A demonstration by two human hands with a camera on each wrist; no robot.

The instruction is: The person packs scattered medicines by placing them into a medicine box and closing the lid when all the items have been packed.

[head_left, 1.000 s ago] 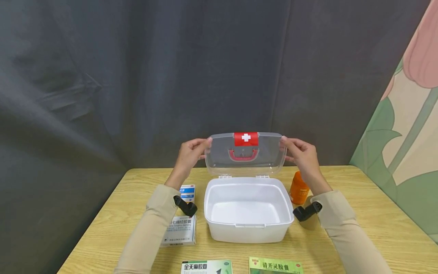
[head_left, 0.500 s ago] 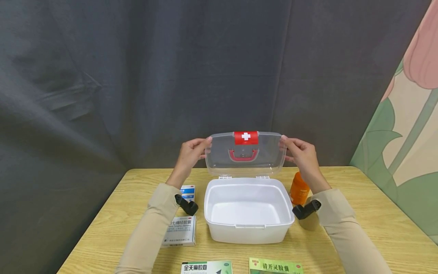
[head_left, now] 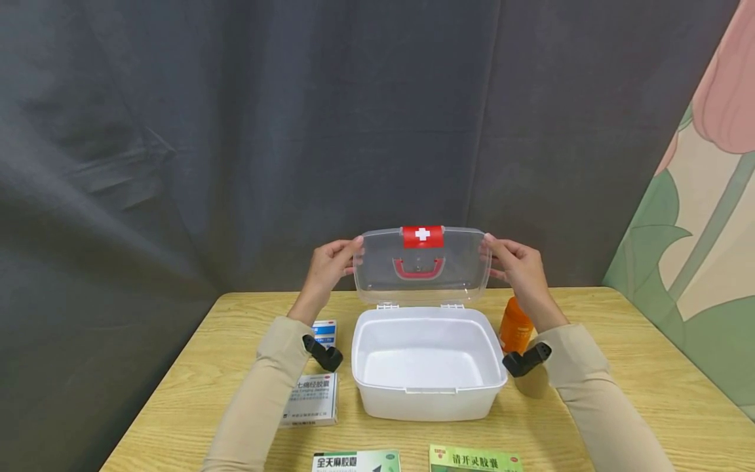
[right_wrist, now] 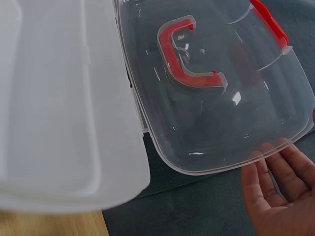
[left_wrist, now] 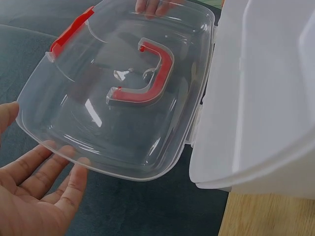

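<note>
- Left hand (head_left: 326, 265) and right hand (head_left: 523, 267), apart, grip the clear lid (head_left: 422, 253) by its corners.
- It stands raised, hinged to the white box (head_left: 430, 405).
- Orange bottle (head_left: 515, 328), partly hidden, seems upright.

Head view: you're facing twelve o'clock, downward
Wrist views: peering close from the lid's (right_wrist: 206, 130) eight and four, sharing it

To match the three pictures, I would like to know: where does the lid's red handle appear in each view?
Head: the handle is slightly right of and below centre.
Left wrist: the handle is above centre, slightly left.
Right wrist: the handle is above centre, slightly right.
Shared landmark: the white box, respectively below, right and left of it.
</note>
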